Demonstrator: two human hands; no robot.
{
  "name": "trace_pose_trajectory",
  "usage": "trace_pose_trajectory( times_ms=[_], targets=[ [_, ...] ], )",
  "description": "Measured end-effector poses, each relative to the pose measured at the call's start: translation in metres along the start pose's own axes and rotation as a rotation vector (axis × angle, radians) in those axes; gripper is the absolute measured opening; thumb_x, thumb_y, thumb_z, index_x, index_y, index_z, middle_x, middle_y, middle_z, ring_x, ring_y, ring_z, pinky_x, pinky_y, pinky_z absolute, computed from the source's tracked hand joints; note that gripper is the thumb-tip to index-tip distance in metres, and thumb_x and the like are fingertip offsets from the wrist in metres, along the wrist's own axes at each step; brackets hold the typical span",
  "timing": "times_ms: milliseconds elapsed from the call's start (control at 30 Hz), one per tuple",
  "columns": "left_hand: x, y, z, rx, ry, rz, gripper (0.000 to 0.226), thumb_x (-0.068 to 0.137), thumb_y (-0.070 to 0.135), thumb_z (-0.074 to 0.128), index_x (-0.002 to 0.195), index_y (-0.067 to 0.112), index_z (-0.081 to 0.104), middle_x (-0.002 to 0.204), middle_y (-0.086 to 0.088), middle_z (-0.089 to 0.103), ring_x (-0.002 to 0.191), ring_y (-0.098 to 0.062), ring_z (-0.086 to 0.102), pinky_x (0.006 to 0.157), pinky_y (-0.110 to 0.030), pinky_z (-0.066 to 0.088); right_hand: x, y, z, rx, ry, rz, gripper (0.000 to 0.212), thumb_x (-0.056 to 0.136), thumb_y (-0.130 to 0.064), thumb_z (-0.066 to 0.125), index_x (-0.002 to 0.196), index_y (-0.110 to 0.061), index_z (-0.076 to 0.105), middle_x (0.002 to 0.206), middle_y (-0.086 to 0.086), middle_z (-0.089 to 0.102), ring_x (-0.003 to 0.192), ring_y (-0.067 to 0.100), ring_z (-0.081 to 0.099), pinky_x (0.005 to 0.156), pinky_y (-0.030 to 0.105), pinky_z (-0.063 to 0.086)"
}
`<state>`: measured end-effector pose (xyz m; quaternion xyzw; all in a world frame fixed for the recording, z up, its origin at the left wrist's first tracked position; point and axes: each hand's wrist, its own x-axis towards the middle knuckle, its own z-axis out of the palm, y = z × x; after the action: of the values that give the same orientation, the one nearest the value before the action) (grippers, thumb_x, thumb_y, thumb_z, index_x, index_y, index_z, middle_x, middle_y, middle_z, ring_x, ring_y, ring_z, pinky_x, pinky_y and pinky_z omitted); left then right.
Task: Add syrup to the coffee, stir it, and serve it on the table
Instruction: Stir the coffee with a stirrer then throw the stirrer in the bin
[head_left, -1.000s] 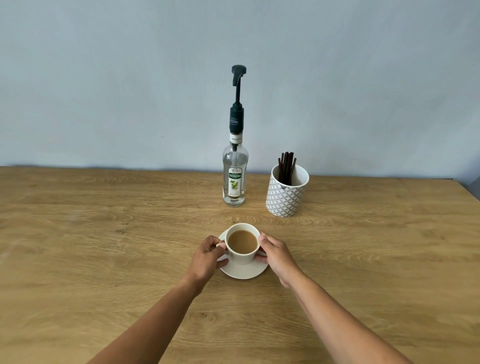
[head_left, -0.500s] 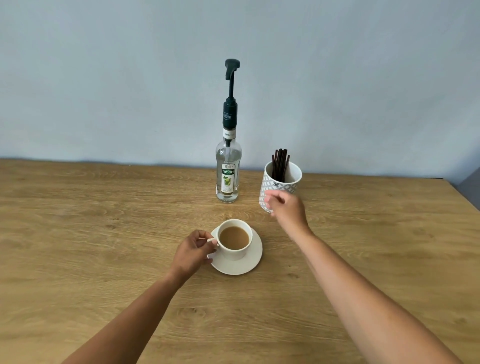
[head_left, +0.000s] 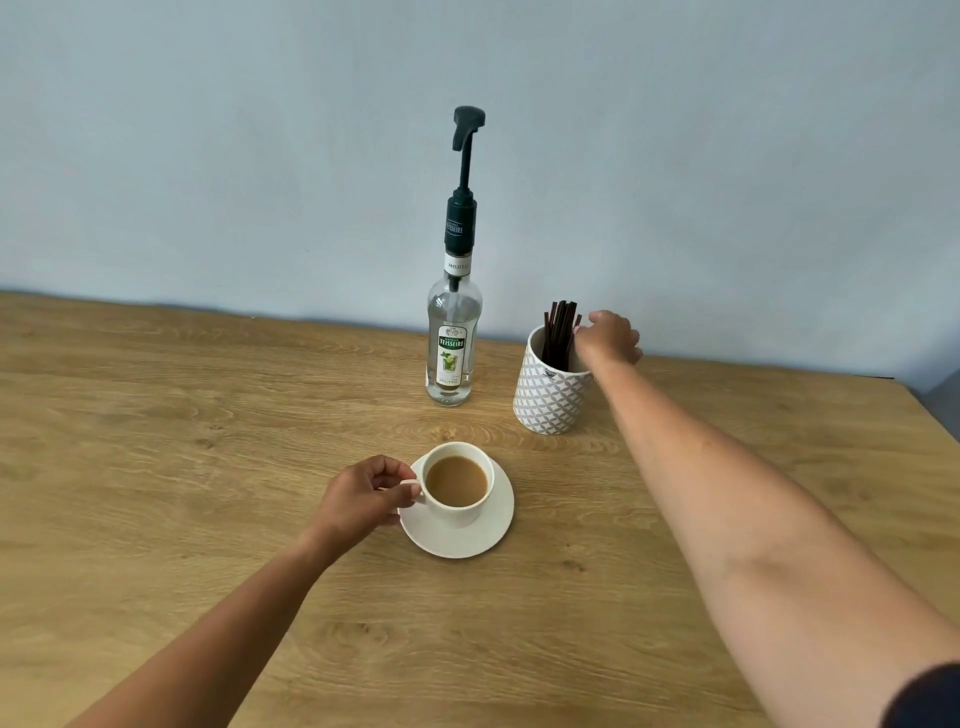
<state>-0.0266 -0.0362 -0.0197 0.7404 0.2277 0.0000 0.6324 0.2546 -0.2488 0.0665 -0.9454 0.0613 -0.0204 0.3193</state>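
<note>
Now the left grip (head_left: 363, 493) pinches the cup (head_left: 457, 514) by its handle. The right grip (head_left: 608, 338) curls over the stirrers (head_left: 558, 332) in the pot (head_left: 550, 400); whether it holds one, I cannot tell.

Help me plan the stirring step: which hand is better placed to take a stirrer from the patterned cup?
Right. The right hand is at the rim of the patterned cup, close beside the dark stirrers, while the left hand grips the handle of the coffee cup.

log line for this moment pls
left hand: pinches coffee cup handle | right hand: at stirrers in patterned holder, grip unclear | syrup bottle: no hand on it
</note>
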Motion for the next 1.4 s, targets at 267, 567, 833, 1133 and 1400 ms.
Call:
trace_pose_trajectory(
  times_ms=[267, 567, 833, 1133, 1400],
  targets=[
    [0.004, -0.002, -0.003, 0.039, -0.005, 0.003, 0.011, 0.085, 0.014, 0.079, 0.094, 0.012, 0.073, 0.089, -0.008, 0.081, 0.093, -0.027, 0.077, 0.071, -0.035, 0.062, 0.01, 0.001, 0.011, 0.241, -0.075, 0.045, 0.02, 0.087, -0.029, 0.063, 0.104, -0.023, 0.07, 0.115, 0.006, 0.07, 0.117, 0.032, 0.055, 0.104, 0.042, 0.037],
    [0.006, -0.004, -0.004, 0.029, -0.023, -0.014, 0.011, 0.085, 0.017, 0.079, 0.094, 0.013, 0.073, 0.089, -0.007, 0.081, 0.092, -0.025, 0.077, 0.076, -0.04, 0.063, 0.0, 0.012, 0.012, 0.425, 0.049, 0.068, 0.022, 0.081, -0.034, 0.07, 0.101, -0.026, 0.075, 0.107, -0.003, 0.075, 0.105, 0.023, 0.065, 0.105, 0.046, 0.039],
    [0.005, -0.002, -0.005, 0.022, -0.042, -0.012, 0.011, 0.086, 0.015, 0.078, 0.096, 0.013, 0.073, 0.091, -0.008, 0.081, 0.094, -0.027, 0.077, 0.07, -0.034, 0.062, -0.028, 0.009, -0.014, 0.675, 0.267, -0.106, 0.014, 0.085, -0.026, 0.064, 0.086, -0.016, 0.074, 0.075, -0.006, 0.068, 0.076, 0.014, 0.064, 0.074, 0.029, 0.046],
    [0.003, -0.004, -0.005, -0.012, -0.041, -0.013, 0.016, 0.084, 0.014, 0.079, 0.098, 0.009, 0.073, 0.096, -0.016, 0.079, 0.087, -0.02, 0.074, 0.073, -0.037, 0.061, -0.144, -0.011, -0.053, 0.987, 0.185, -0.476, 0.007, 0.092, -0.021, 0.062, 0.088, -0.023, 0.067, 0.074, 0.003, 0.069, 0.059, 0.012, 0.064, 0.054, 0.018, 0.047],
    [0.003, -0.004, -0.006, 0.006, -0.03, -0.014, 0.014, 0.083, 0.017, 0.081, 0.095, 0.012, 0.075, 0.09, -0.006, 0.081, 0.091, -0.024, 0.077, 0.072, -0.035, 0.062, -0.196, 0.02, 0.015, 0.723, -0.179, -0.391, 0.01, 0.091, -0.007, 0.063, 0.095, -0.015, 0.068, 0.079, 0.001, 0.072, 0.064, 0.009, 0.068, 0.055, 0.013, 0.047]
  ],
)
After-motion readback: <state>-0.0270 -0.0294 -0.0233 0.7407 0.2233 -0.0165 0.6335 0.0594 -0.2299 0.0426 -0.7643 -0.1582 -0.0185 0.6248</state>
